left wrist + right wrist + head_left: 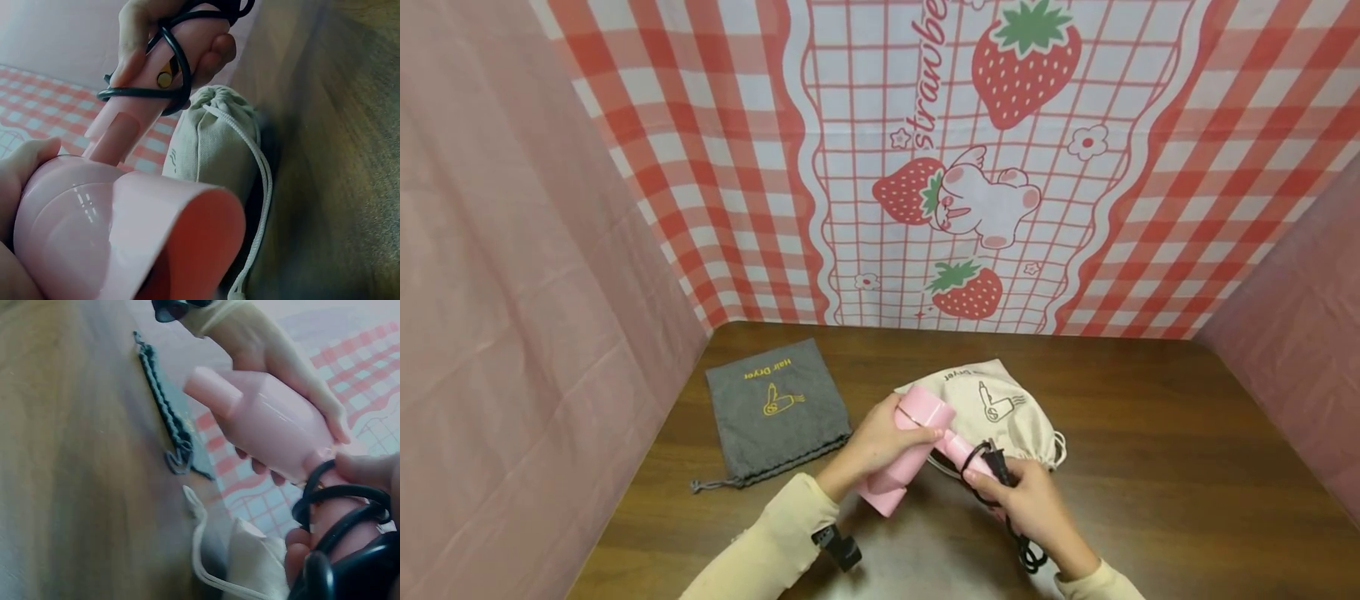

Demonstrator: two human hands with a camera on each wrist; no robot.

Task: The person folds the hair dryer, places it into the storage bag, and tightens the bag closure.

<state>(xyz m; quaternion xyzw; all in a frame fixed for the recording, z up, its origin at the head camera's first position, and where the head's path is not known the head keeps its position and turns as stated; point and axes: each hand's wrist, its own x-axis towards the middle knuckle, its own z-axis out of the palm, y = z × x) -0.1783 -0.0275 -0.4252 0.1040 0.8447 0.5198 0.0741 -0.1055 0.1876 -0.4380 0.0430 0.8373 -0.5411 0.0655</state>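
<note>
The person's left hand (874, 446) wraps around the body of a pink hair dryer (904, 454), fingers curled over the barrel with the thumb on its far side. The right hand (1026, 500) grasps the dryer's handle, pinning loops of black cord (981, 467) against it; the plug (996, 461) sticks up just above the right fingers, and the rest of the cord hangs below that hand toward the near table edge.

Directly behind both grips, on the brown wooden table (1150, 433), lies a beige drawstring bag (1000, 412) printed with a hair-dryer outline. Its gathered mouth and white string sit just beyond the right hand — the left wrist view shows the bunched neck (215, 103) right behind the handle. Well off to the left of the left hand lies a grey drawstring bag (775, 408), flat, labelled "Hair Dryer" in yellow, its cord end trailing toward the near edge. The right wrist view shows that dark braided cord (164, 419) lying on the table beyond the dryer. A red-checked strawberry cloth (970, 167) hangs behind the table, with pink sheets on either side.

The dryer is held just above the table, in front of the beige bag. Its barrel runs from the left grip down toward the person — the open end faces the near table edge, slightly left. The handle slants away to the right into the right hand.
</note>
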